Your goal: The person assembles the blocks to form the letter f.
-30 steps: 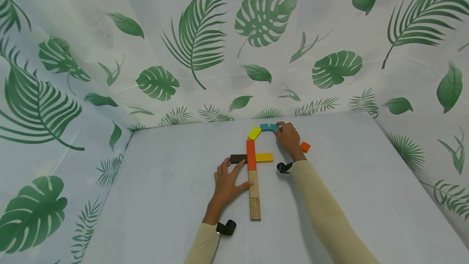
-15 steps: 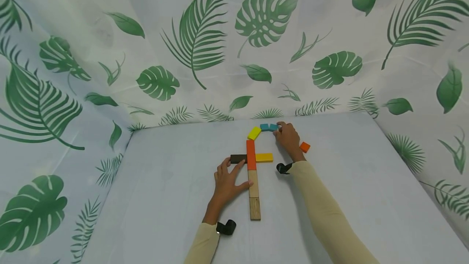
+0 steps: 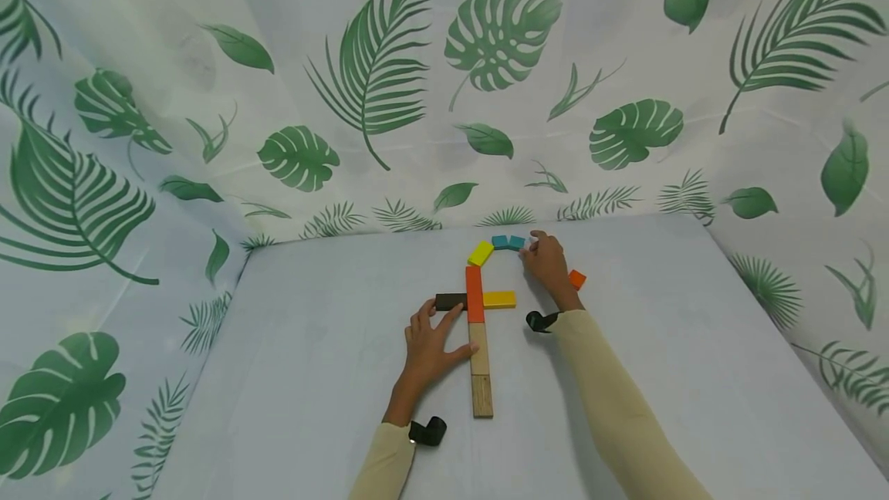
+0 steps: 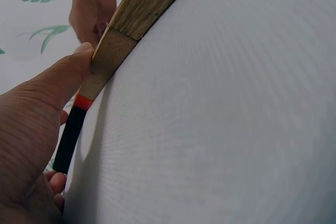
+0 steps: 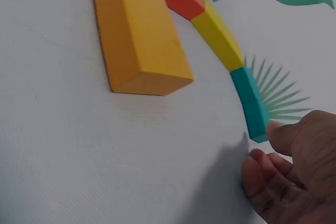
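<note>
My left hand (image 3: pixel 429 346) lies spread beside a row of blocks. Its thumb touches a plain wood block (image 3: pixel 479 349), and its fingertips reach the black block (image 3: pixel 451 302). Beyond the wood block lie a red block (image 3: pixel 474 292), a tilted lime-yellow block (image 3: pixel 481 254) and two small blue blocks (image 3: pixel 501 242) that bend the row to the right. My right hand (image 3: pixel 546 261) is at the right end of the blue pair. In the right wrist view its thumb overlaps the nearer blue block (image 5: pixel 255 121), while the other fingers, loosely bent, hold nothing.
A golden-yellow block (image 3: pixel 499 299) sticks out right of the red one. Another wood block (image 3: pixel 482 396) makes the near end of the row. An orange block (image 3: pixel 577 279) lies by the right wrist, partly hidden. A leaf-print cloth (image 3: pixel 389 99) rises behind the white tabletop (image 3: pixel 312 376).
My right fingers have come slightly away from the end of the blue block, leaving a small gap in the head view. The left hand and the blocks keep their places.
</note>
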Demonstrator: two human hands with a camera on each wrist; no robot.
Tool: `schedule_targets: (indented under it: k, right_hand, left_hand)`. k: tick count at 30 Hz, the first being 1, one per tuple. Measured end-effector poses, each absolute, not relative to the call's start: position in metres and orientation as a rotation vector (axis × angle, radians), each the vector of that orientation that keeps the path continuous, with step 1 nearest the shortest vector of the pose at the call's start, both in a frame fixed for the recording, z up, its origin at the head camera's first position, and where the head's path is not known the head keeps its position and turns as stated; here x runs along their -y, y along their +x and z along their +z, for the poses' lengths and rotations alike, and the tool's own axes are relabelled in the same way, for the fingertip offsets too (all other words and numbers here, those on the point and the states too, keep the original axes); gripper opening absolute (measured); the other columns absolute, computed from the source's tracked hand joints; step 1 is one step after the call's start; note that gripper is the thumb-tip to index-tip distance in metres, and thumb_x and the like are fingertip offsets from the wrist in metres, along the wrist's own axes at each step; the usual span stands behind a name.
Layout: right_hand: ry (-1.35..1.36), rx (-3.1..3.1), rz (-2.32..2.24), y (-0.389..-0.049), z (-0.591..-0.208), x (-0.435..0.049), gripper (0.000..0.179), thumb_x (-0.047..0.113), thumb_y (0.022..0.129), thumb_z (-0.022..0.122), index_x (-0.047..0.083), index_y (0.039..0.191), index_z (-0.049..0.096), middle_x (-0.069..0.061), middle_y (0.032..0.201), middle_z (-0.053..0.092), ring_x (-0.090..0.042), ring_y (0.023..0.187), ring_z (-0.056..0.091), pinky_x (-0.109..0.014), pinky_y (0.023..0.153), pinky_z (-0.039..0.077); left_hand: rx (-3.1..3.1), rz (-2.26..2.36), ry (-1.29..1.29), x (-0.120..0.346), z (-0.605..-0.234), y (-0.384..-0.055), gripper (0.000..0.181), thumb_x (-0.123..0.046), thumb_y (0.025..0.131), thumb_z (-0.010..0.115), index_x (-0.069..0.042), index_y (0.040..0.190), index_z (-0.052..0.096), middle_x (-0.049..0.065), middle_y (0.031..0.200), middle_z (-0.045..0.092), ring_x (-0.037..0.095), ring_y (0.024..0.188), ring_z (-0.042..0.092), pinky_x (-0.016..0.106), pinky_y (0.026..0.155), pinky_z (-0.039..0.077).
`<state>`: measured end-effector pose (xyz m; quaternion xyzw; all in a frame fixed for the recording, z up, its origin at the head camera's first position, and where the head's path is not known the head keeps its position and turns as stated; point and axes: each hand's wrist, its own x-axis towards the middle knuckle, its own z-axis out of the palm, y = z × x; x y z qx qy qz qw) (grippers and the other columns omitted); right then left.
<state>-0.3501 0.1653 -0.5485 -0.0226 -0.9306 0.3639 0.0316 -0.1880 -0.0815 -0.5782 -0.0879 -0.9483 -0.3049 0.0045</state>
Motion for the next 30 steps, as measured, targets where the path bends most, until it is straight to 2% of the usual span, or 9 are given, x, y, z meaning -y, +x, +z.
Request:
schedule_targets:
  k: [6,10,13,15,18,20,22,25,30]
  right_hand:
    - [-0.121,2.850,0.992,-0.341,-0.539,-0.176,0.030,0.019,0.097,0.056,-0.001,0.119,0.062,-0.023,0.109,0.060,-0.037,0.101,0.055,-0.050,0.083,0.048]
    - [-0.200,2.965,0.797,-0.333,-0.529,-0.187,0.033,0.028,0.095,0.059,0.002,0.115,0.064,-0.027,0.117,0.054,-0.046,0.114,0.043,-0.064,0.090,0.040]
    - [-0.228,3.141,0.737,-0.324,-0.520,-0.199,0.044,0.033,0.091,0.066,0.001,0.121,0.059,-0.035,0.125,0.043,-0.053,0.123,0.031,-0.073,0.095,0.030]
    - [-0.212,3.262,0.743,-0.318,-0.515,-0.208,0.055,0.034,0.088,0.071,0.001,0.128,0.053,-0.038,0.129,0.036,-0.055,0.125,0.026,-0.074,0.097,0.027]
    - [-0.129,3.374,0.808,-0.312,-0.512,-0.221,0.067,0.029,0.085,0.075,0.002,0.137,0.044,-0.039,0.134,0.026,-0.054,0.126,0.023,-0.071,0.097,0.031]
    - [-0.057,3.394,0.856,-0.309,-0.512,-0.228,0.066,0.024,0.085,0.074,0.004,0.139,0.042,-0.039,0.135,0.022,-0.053,0.122,0.028,-0.067,0.095,0.036]
    - [-0.003,3.394,0.903,-0.308,-0.513,-0.234,0.061,0.019,0.086,0.072,0.004,0.138,0.044,-0.038,0.133,0.024,-0.049,0.115,0.037,-0.061,0.091,0.041]
    - [0.073,3.351,0.948,-0.308,-0.517,-0.241,0.048,0.014,0.087,0.070,0.002,0.129,0.052,-0.035,0.125,0.036,-0.040,0.101,0.047,-0.050,0.084,0.046]
    - [0.053,3.208,0.953,-0.309,-0.528,-0.241,0.037,0.021,0.088,0.070,-0.003,0.114,0.059,-0.029,0.109,0.055,-0.036,0.095,0.051,-0.045,0.079,0.047]
  left_hand:
    - [2.969,-0.941,-0.269,0.082,-0.580,-0.188,0.077,-0.065,0.082,0.065,-0.036,0.149,0.040,0.014,0.157,0.020,0.029,0.133,0.027,0.047,0.097,0.027]
    - [2.972,-0.938,-0.266,0.082,-0.581,-0.189,0.077,-0.066,0.082,0.064,-0.036,0.149,0.039,0.014,0.157,0.020,0.029,0.133,0.027,0.047,0.097,0.027]
    - [2.972,-0.941,-0.270,0.082,-0.581,-0.188,0.077,-0.066,0.082,0.064,-0.036,0.149,0.039,0.014,0.157,0.019,0.029,0.133,0.027,0.047,0.097,0.027]
    - [2.966,-0.951,-0.277,0.082,-0.581,-0.188,0.077,-0.066,0.082,0.064,-0.036,0.149,0.039,0.014,0.157,0.020,0.029,0.134,0.027,0.047,0.097,0.027]
    - [2.959,-0.962,-0.286,0.082,-0.581,-0.188,0.076,-0.065,0.082,0.064,-0.036,0.149,0.040,0.014,0.157,0.020,0.029,0.134,0.026,0.047,0.096,0.027]
    - [2.956,-0.960,-0.288,0.082,-0.581,-0.188,0.077,-0.065,0.082,0.064,-0.036,0.148,0.040,0.014,0.156,0.020,0.029,0.133,0.027,0.047,0.096,0.027]
    - [2.955,-0.956,-0.285,0.082,-0.581,-0.188,0.077,-0.066,0.082,0.064,-0.035,0.148,0.040,0.014,0.156,0.020,0.029,0.133,0.027,0.047,0.096,0.027]
    - [2.964,-0.945,-0.281,0.082,-0.580,-0.188,0.077,-0.066,0.082,0.064,-0.035,0.149,0.040,0.014,0.156,0.020,0.029,0.133,0.027,0.047,0.096,0.027]
    - [2.966,-0.944,-0.282,0.081,-0.578,-0.188,0.077,-0.066,0.082,0.064,-0.036,0.149,0.040,0.014,0.157,0.020,0.029,0.132,0.027,0.046,0.096,0.027]
